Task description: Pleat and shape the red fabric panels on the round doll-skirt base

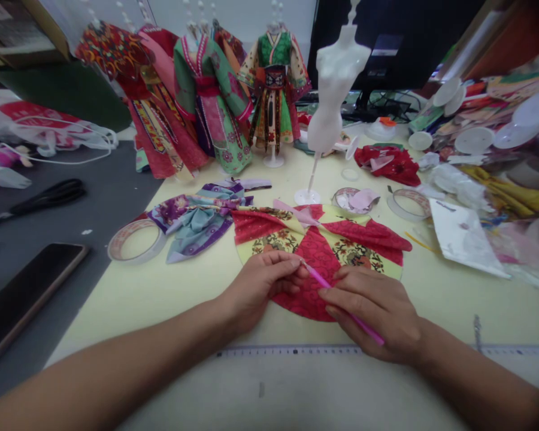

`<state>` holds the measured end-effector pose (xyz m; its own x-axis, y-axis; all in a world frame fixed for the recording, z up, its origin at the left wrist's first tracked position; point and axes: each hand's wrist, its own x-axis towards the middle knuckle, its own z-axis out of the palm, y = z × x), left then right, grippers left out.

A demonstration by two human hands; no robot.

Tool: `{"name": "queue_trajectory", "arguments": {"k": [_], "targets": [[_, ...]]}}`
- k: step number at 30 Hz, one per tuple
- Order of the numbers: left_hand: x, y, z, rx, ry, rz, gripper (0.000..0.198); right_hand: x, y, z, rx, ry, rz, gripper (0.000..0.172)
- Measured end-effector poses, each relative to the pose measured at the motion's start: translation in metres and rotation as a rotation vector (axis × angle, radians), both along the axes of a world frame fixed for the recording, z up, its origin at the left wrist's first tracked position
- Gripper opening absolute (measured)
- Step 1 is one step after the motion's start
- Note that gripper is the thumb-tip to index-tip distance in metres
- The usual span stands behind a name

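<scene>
A red and yellow patterned doll skirt (323, 242) lies spread flat on the pale yellow table (153, 293). My left hand (260, 287) rests on its lower left edge, fingers pinched on one end of a thin pink stick (317, 277). My right hand (372, 314) lies on the skirt's lower right edge, fingers closed over the same pink stick, whose other end pokes out below it. A bare white doll mannequin (335, 90) stands on its stand just behind the skirt.
Several dressed doll mannequins (215, 90) stand at the back. A purple-blue garment (197, 218) and tape rolls (135, 239) lie left; more tape rolls (408, 203), red cloth (388, 163) and clutter lie right. A phone (24, 293) and scissors (45, 197) sit on the grey mat.
</scene>
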<state>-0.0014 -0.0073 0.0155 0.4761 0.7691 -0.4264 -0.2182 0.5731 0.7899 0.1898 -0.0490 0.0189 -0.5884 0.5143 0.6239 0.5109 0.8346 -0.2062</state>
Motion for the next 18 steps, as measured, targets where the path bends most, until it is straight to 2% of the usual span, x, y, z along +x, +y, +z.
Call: {"name": "queue_trajectory", "arguments": {"k": [18], "targets": [[-0.0005,0.0002,0.0007,-0.004,0.005,0.011,0.010,0.0004,-0.0003,0.0011,0.006,-0.001,0.005,0.020]]}}
